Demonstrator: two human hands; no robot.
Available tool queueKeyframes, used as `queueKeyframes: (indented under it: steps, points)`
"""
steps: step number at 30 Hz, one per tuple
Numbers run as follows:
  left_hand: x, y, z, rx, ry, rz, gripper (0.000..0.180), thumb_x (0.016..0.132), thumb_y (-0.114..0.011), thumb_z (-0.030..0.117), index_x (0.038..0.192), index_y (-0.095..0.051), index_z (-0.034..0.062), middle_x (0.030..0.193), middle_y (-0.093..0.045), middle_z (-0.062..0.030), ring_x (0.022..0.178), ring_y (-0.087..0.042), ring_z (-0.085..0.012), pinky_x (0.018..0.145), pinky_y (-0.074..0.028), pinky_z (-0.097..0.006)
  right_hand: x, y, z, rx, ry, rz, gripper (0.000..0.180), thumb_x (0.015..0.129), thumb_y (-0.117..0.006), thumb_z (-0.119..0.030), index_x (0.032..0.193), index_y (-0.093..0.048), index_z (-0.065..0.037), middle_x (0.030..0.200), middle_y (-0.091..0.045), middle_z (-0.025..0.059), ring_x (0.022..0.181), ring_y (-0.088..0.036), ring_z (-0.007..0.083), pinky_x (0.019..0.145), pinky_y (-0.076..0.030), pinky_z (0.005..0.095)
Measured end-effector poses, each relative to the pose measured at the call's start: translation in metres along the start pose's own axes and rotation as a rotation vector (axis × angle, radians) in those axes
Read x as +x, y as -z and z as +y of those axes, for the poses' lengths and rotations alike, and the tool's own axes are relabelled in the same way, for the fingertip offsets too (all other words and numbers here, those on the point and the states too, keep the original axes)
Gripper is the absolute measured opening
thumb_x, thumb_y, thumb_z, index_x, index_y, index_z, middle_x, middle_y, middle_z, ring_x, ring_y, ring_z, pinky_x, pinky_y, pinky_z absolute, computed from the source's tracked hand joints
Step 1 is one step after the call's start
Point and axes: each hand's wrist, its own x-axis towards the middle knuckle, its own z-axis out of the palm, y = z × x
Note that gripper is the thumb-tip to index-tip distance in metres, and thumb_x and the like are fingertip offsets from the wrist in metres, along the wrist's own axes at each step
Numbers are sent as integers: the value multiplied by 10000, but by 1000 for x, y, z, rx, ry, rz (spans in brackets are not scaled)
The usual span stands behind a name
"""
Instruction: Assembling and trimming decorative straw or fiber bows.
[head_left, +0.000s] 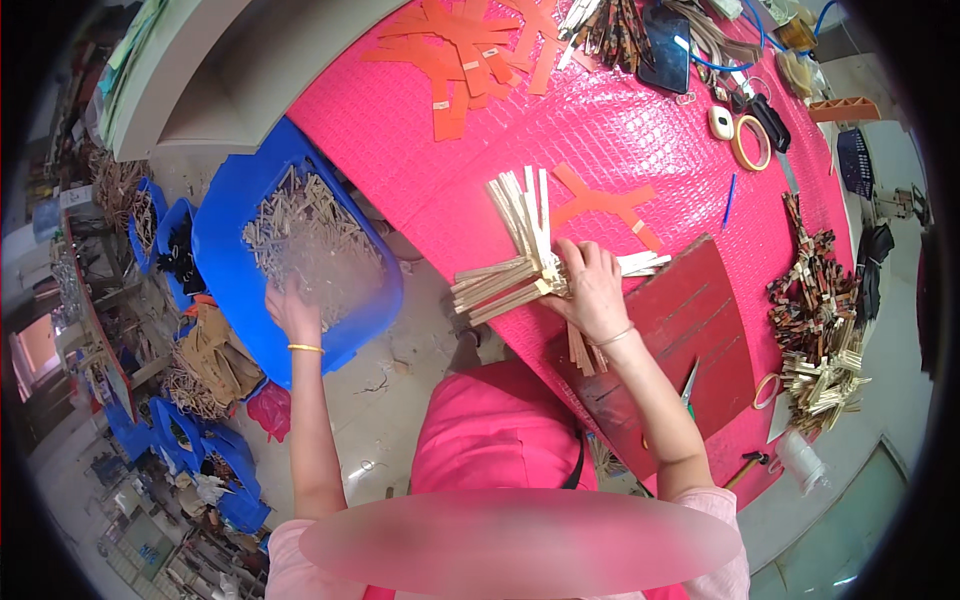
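Observation:
My left hand reaches into a large blue bin at the left of the table. Short cream strips lie heaped in that bin, and a hazy patch, perhaps clear plastic, covers part of them. The left fingertips are hard to make out there. At the table's near edge my right hand is closed on a bundle of cream strips, fanned out in several directions. Just beyond this bundle lies a Y-shaped orange card.
A dark red board with scissors lies right of my right hand. More orange cards are spread at the far left of the table. A phone, a tape roll and patterned strip bundles line its far and right sides.

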Motion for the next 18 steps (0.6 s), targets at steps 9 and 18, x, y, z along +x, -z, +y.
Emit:
queueKeyframes:
  steps: [9,18]
  points:
    - [-107,23,179,-1320,113,-1027,219,786,-541,70,996,-557,9,861,-601,-68,735,-571,-117,664,-459,-240,-7,4,-7,34,41,99,349,660,-633,-124,992,-542,-64,918,-520,96,867,-492,263,786,-370,361]
    - [-116,-34,223,-1740,577,-1025,400,764,-467,-10,1159,-407,-24,998,-527,-97,887,-516,-132,782,-411,-232,0,-9,-7,-63,-57,137,275,650,-641,-119,911,-576,-63,811,-538,76,774,-507,243,719,-370,347]
